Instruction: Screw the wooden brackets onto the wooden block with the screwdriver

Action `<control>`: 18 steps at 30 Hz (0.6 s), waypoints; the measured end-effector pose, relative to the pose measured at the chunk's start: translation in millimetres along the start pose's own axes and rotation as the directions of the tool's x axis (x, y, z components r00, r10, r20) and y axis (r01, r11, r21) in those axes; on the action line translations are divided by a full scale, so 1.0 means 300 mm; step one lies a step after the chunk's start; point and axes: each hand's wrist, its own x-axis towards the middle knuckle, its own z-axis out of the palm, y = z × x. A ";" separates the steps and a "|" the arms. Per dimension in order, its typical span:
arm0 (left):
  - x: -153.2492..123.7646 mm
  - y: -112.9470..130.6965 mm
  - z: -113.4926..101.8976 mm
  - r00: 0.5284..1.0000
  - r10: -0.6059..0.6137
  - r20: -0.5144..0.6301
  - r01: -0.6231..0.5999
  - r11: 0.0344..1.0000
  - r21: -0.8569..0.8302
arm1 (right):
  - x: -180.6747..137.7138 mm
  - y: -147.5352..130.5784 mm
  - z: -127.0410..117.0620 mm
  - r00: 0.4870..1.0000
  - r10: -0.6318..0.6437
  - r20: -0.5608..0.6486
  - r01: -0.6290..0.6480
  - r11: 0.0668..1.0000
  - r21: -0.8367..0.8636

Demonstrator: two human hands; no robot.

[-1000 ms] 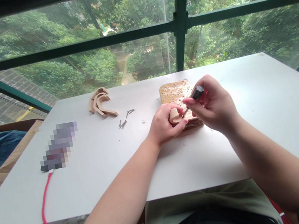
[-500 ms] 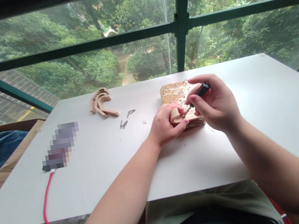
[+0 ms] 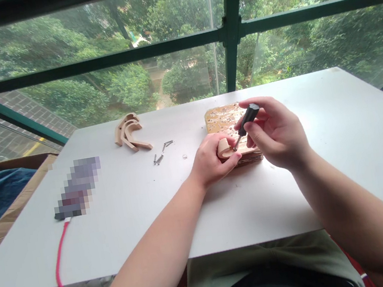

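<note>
Right at the centre of the frame, your curved wooden piece [image 3: 227, 149] sits on the pitted wooden block [image 3: 224, 119], and your screwdriver [image 3: 245, 124] leans over it, its tip down on the piece, black handle tilted up to the right. Your right hand [image 3: 278, 137] is wrapped around that handle, fingers pinching it near the top. Your left hand [image 3: 210, 160] is clamped on the curved piece from the left, pressing it against the block. The block rests on the white table [image 3: 339, 139]. Moving left, a few loose screws [image 3: 160, 153] lie scattered on the tabletop, and beyond them, toward the upper left, a small stack of more curved wooden pieces [image 3: 129, 131]. A red cable [image 3: 59, 266] trails off the table's lower left edge.
</note>
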 end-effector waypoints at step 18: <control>-0.002 -0.002 0.000 1.000 0.000 0.000 0.000 1.000 0.011 | 0.010 -0.006 0.016 1.000 0.004 -0.002 -0.003 0.989 0.145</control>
